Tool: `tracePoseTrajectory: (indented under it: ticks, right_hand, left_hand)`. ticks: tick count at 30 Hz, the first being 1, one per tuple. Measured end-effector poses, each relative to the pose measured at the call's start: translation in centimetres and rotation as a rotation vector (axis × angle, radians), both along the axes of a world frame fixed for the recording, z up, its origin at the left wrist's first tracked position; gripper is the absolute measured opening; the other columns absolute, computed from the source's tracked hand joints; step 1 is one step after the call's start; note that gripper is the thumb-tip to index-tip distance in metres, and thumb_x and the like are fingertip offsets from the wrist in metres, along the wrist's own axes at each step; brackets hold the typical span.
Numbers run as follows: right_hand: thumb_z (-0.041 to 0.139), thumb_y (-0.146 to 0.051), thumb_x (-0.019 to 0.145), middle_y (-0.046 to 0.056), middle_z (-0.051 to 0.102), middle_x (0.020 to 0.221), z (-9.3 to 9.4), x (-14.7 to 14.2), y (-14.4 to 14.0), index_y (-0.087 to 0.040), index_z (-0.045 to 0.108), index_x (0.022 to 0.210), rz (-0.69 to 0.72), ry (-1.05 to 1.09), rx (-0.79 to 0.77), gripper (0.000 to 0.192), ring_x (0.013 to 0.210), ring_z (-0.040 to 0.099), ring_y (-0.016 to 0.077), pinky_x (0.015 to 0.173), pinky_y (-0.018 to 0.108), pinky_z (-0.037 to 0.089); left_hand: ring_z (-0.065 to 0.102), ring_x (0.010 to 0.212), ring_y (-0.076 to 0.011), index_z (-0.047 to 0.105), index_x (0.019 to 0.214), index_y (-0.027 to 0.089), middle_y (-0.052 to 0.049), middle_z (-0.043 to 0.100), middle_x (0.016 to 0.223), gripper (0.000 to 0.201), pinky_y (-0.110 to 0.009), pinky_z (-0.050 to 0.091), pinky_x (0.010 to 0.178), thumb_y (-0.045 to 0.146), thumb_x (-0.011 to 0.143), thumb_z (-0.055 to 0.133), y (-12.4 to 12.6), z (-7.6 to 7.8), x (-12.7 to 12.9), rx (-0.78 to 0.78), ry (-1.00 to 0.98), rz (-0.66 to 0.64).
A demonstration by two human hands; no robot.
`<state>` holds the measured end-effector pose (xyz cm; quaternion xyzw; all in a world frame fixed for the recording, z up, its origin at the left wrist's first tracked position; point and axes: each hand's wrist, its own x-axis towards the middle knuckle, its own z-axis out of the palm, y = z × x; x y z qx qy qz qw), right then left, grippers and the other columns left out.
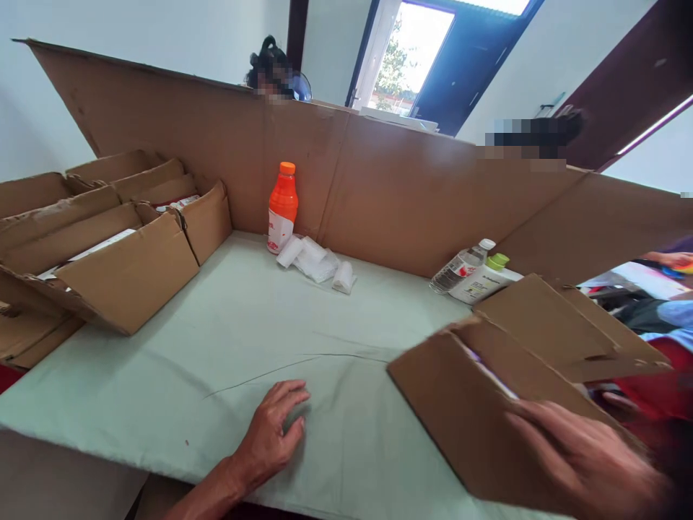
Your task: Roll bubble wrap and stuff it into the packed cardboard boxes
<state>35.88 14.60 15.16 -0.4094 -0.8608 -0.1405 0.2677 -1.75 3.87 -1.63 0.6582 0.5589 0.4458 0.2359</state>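
Pale walls [162,29] rise behind a tall cardboard screen [379,180], and daylight pours through an open blue doorway [416,50], seemingly facing trees.

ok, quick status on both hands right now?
Left hand: open, empty, fingers curled loosely, resting on the pale green table cover.
Right hand: blurred, laid against the side of the open brown cardboard box; grip cannot be told.

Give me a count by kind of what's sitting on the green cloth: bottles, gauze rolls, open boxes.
Bottles: 3, the orange bottle, the clear bottle and the white bottle with green cap.
Gauze rolls: about 4, bunched together, so the count is unsure.
Open cardboard boxes: 2, the left box and the right box under the right hand.
Total: about 9.
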Motion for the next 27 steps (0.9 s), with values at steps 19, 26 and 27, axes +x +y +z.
tracePoseTrajectory:
  ticks: [19, 26, 27]
  right_hand:
    - [0.069, -0.044, 0.087, 0.009, 0.073, 0.115, -5.7, -10.3, -2.8, -0.022, 0.072, 0.115, -0.296, 0.872, -0.414, 0.035, 0.104, 0.07, 0.0278, 0.095, 0.044, 0.055]
    - [0.071, -0.067, 0.074, 0.016, 0.077, 0.102, -15.3, -10.9, -2.8, -0.017, 0.079, 0.096, -0.259, 0.838, -1.017, 0.056, 0.101, 0.071, 0.0371, 0.089, 0.05, 0.059]
    - [0.07, -0.068, 0.073, 0.017, 0.077, 0.102, -15.9, -11.2, -2.5, -0.017, 0.079, 0.097, -0.257, 0.835, -1.014, 0.057, 0.104, 0.071, 0.0377, 0.09, 0.05, 0.059]
  left_hand:
    - [0.052, 0.135, -0.0299, 0.048, 0.144, 0.022, -0.011, 0.054, 0.146, 0.06, -0.044, 0.046, 0.112, 0.024, 0.085, 0.06, -1.7, 1.6, -7.2, -0.113, -0.158, 0.226]
    - [0.053, 0.134, -0.0301, 0.044, 0.147, 0.02, -0.013, 0.054, 0.146, 0.062, -0.045, 0.048, 0.11, 0.029, 0.088, 0.059, 0.2, 1.7, -5.7, -0.146, -0.238, 0.243]
    - [0.053, 0.135, -0.0299, 0.043, 0.147, 0.02, -0.012, 0.054, 0.146, 0.062, -0.045, 0.048, 0.11, 0.029, 0.088, 0.059, 0.3, 1.7, -5.6, -0.14, -0.251, 0.245]
